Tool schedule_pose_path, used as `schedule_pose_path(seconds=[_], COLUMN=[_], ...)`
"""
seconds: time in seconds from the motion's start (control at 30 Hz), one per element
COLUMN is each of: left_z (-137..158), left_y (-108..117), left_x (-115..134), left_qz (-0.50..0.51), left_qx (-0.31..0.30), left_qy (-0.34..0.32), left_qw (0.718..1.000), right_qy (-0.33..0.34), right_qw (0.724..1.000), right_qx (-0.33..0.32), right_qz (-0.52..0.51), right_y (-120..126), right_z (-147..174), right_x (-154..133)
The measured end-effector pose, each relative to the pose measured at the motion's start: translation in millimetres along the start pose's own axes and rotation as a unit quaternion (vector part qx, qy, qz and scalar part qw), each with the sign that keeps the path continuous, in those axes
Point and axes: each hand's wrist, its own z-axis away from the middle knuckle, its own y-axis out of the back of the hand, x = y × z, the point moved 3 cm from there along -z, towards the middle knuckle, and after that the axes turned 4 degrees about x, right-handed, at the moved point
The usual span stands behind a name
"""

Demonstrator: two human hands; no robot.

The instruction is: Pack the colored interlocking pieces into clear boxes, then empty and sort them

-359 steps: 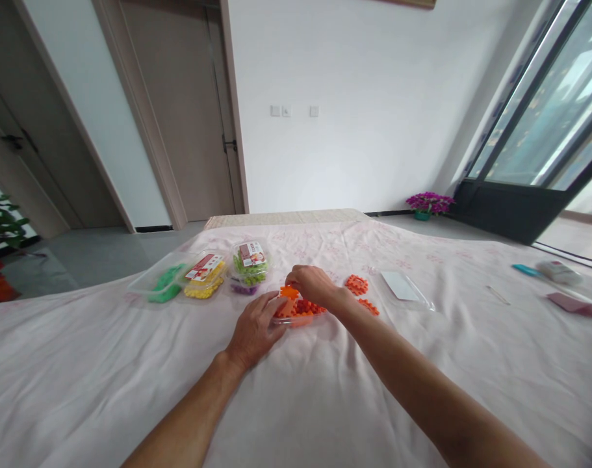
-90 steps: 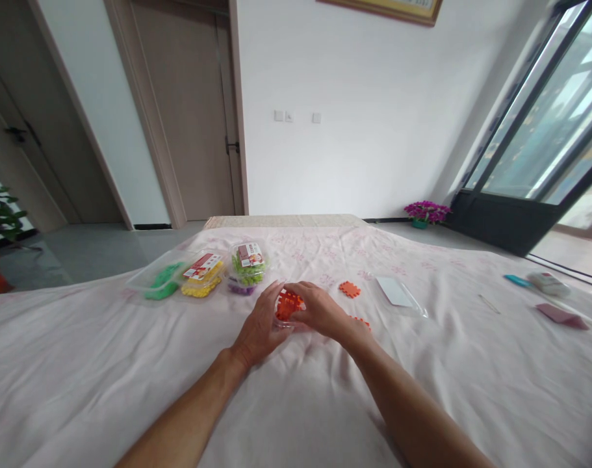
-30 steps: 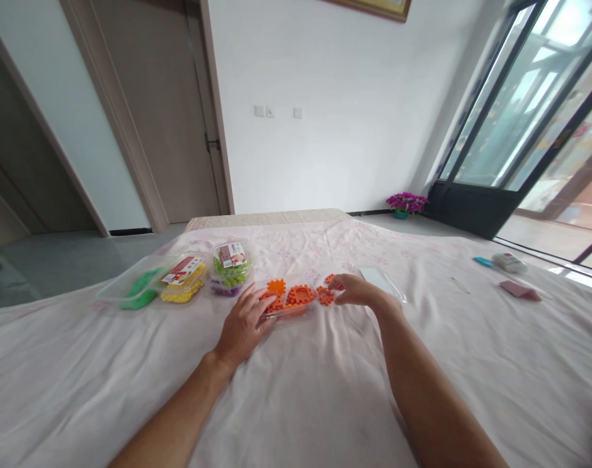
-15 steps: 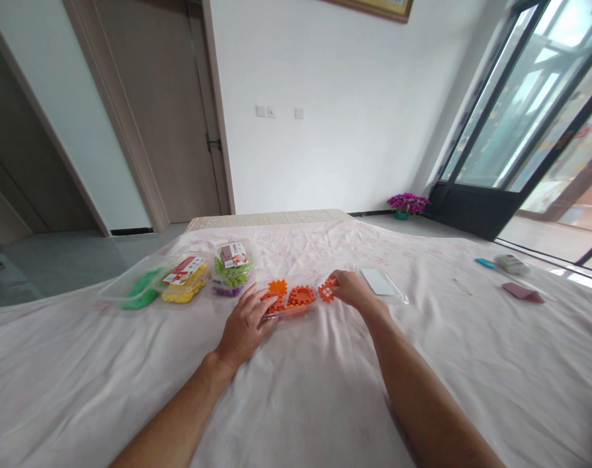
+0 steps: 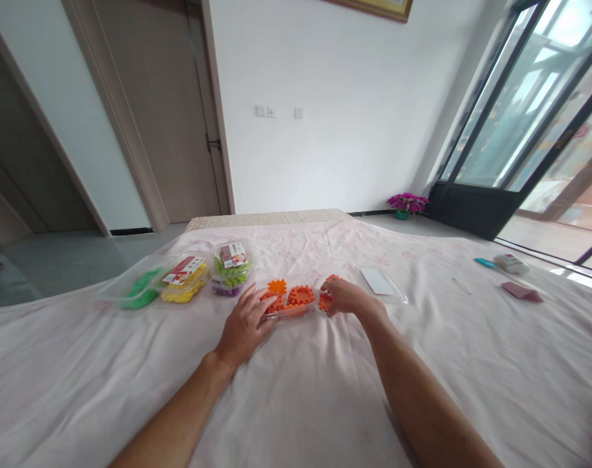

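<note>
A clear plastic container (image 5: 296,314) of orange interlocking building blocks (image 5: 300,296) rests on the cloth in front of me. My left hand (image 5: 247,316) grips its left end, fingers over the rim and thumb along the front side. Just right of the container, my right hand (image 5: 342,296) has its fingers closed on an orange building block (image 5: 324,301) with toothed edges. The hand covers much of that block, and orange also shows beyond the knuckles; whether this is a second block I cannot tell.
Left of the container stand lidded boxes of green-and-purple (image 5: 233,263) and yellow pieces (image 5: 183,283), and a clear box with green pieces (image 5: 142,289). A clear lid with a white label (image 5: 377,281) lies right. Farther right are a pinkish cloth (image 5: 521,292) and a white packet (image 5: 512,264).
My right hand has shifted slightly left and nearer to me, now covering more of the orange block beside the container. My left hand has stayed on the container.
</note>
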Motion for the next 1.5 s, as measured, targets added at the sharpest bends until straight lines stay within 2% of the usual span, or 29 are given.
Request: schedule_pose_path(seconds=[0.17,0.33,0.47,0.6,0.7,1.07,1.3,1.4,1.5], left_z=[1,0,-1,-1,-1,-1,-1,-1,-1], left_y=[-2,0,2,2,1,1,1,1,1], left_x=[-2,-1,2,2,2,2,2,2,2], left_qz=[-0.002,-0.001,-0.003,0.001,0.004,0.005,0.004,0.002,0.003], left_qx=[-0.001,-0.002,-0.005,-0.002,-0.002,-0.007,-0.009,-0.011,-0.010], left_qy=[-0.006,0.000,0.009,0.008,0.003,0.005,0.006,0.007,0.012], left_qw=[1.000,1.000,1.000,1.000,1.000,1.000,1.000,1.000,1.000], right_qy=[0.012,-0.002,0.054,0.125,0.155,0.218,0.235,0.219,0.114], right_qw=[0.999,0.989,0.977,0.967,0.967,0.958,0.956,0.956,0.964], right_qx=[0.025,0.146,0.197,0.189,0.157,0.113,0.090,0.090,0.159], right_qz=[0.036,0.008,-0.067,-0.117,-0.126,-0.149,-0.152,-0.171,-0.181], right_y=[6,30,43,41,34,26,24,24,25], right_z=[3,8,13,16,16,12,11,8,1], right_x=[-6,-5,-19,-40,-50,-55,-55,-47,-20])
